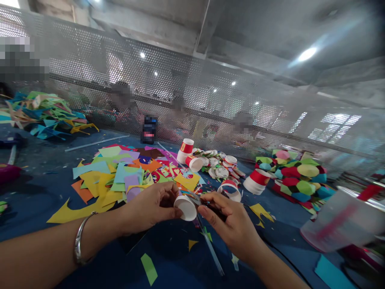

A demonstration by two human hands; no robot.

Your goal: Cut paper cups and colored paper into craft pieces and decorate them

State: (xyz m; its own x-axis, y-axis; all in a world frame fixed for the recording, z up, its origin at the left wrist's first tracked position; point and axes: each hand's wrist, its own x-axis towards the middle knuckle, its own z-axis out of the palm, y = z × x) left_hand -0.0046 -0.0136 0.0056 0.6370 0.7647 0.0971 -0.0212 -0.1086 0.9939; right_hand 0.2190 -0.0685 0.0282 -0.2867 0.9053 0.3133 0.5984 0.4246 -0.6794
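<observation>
My left hand point(161, 204) is closed on a small white paper cup point(187, 210), pinched between thumb and fingers with its round face turned towards me. In my right hand point(224, 216) is what looks like a pair of scissors point(194, 197), its metal blade at the cup's upper rim and its dark handle mostly hidden by my fingers. Just beyond my hands lies a cut red-and-white cup ring point(230, 190). A clear glue stick point(212, 251) rests below the cup. Heaped coloured paper point(117, 174) spreads beyond my left hand.
Red-and-white paper cups point(257, 181) stand behind my right hand, beside a pile of cut cup bottoms point(221, 164). Multicoloured patchwork balls point(300, 174) sit farther right. A translucent tub point(343, 218) is near the right edge. A perforated metal panel point(186, 92) runs along the back.
</observation>
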